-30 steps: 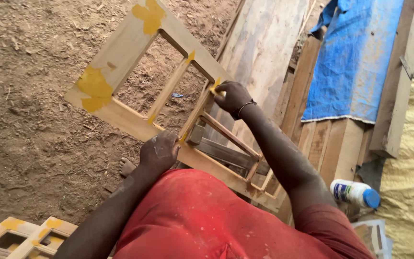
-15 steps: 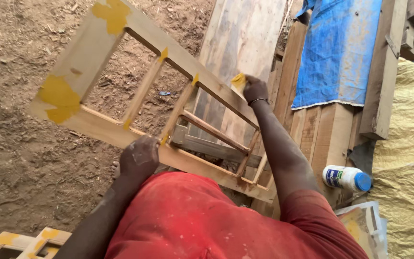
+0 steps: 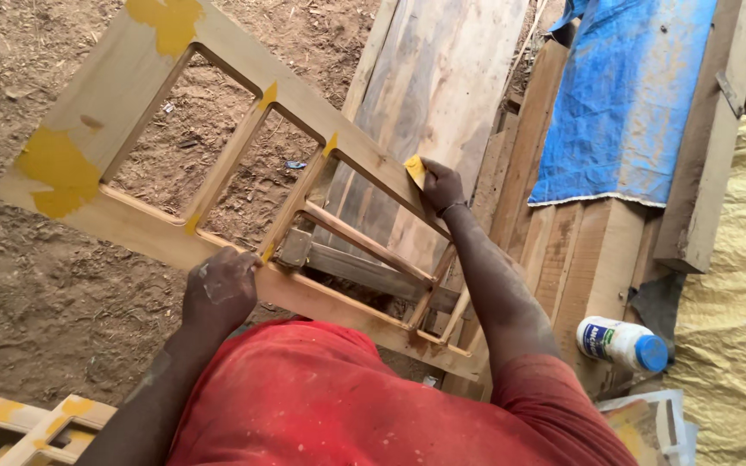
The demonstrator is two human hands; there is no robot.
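1. Since half a second ago the right hand has slid back down the far rail, and the wooden frame has swung a little further out to the left.
2. Nearest the camera, the red shirt is flecked with pale dust.
3. Just beyond it, the left hand is closed over the near rail of the frame, steadying it where an upright meets the rail.
4. Held tilted above the ground, the frame is a flat ladder of smooth, pale, planed timber with rectangular openings and thin bars.
5. Further out, the right hand is pinched shut on a small yellow-smeared pad, pressed flat against the far rail.
6. As far as one can judge, most joints and both left corners already carry matte yellow filler patches; the joint under the pad looks to be the one in work, and the bars nearest the body show little yellow.
7. Beyond lie rough grey planks, a blue tarpaulin, a white bottle with a blue cap, and sawdust-strewn earth.
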